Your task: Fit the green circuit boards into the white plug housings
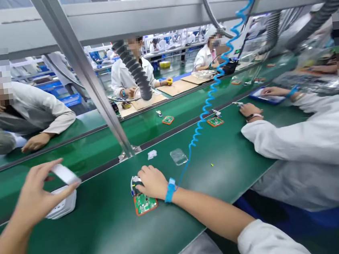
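Observation:
My left hand [37, 191] pinches a flat white plastic cover [65, 174] just above a white plastic housing [61, 203] that sits on the green belt [108, 238]. My right hand [151, 182], with a blue wrist strap [170, 189] and coiled blue cord [214, 90], rests closed over a small white-and-blue part [133, 182]. Directly below it lies a green circuit board in an orange frame [145, 203].
A clear plastic piece [178, 156] and a small white bit [152, 154] lie farther up the belt. Two more framed boards [168, 120] [215, 121] sit beyond. A slanted metal post [92, 82] stands ahead. A co-worker's sleeve [304, 137] is at the right; other people work across the line.

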A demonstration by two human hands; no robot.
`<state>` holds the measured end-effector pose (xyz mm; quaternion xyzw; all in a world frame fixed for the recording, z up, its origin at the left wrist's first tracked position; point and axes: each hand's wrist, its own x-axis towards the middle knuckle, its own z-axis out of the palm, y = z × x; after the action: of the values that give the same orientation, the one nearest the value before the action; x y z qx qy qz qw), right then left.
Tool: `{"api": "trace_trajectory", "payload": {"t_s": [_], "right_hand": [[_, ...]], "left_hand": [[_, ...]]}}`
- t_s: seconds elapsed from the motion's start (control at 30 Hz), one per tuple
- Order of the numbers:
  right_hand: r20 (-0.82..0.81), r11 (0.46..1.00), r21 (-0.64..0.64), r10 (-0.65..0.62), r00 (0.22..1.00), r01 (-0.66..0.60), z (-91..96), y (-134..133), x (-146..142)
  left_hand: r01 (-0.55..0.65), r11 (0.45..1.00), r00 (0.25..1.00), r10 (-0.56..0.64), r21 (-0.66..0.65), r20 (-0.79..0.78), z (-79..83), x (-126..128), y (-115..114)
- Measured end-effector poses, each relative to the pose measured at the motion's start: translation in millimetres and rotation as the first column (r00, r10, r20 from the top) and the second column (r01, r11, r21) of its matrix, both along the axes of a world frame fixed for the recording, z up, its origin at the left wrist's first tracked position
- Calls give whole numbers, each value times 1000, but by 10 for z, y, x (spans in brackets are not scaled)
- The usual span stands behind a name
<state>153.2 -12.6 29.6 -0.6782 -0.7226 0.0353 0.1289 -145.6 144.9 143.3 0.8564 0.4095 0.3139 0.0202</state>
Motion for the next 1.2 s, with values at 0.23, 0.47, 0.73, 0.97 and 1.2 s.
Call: {"api": "trace_trajectory", "payload": {"t_s": [0.23, 0.47, 0.73, 0.97, 1.2], "right_hand": [[-179, 938, 101, 344, 922, -330, -80, -27, 71], [-228, 882, 321, 424, 876, -344, -154, -50, 35], [-66, 795, 529, 387, 920, -296, -86, -66, 38], [-88, 775, 550, 424, 901, -311, -157, -32, 43], [-128, 891, 328, 372, 919, -315, 24, -132, 33]], "left_hand": [[83, 869, 814, 223, -487, 536, -961, 1041, -639], [236, 774, 814, 174, -588, 555, -1296, 1074, -920], [390, 672, 873, -51, -630, 486, -1255, 1112, -1073], [389, 610, 878, -20, -690, 477, -1268, 1135, -1048], [321, 656, 907, -5, -682, 422, -1221, 1106, -1103]]}}
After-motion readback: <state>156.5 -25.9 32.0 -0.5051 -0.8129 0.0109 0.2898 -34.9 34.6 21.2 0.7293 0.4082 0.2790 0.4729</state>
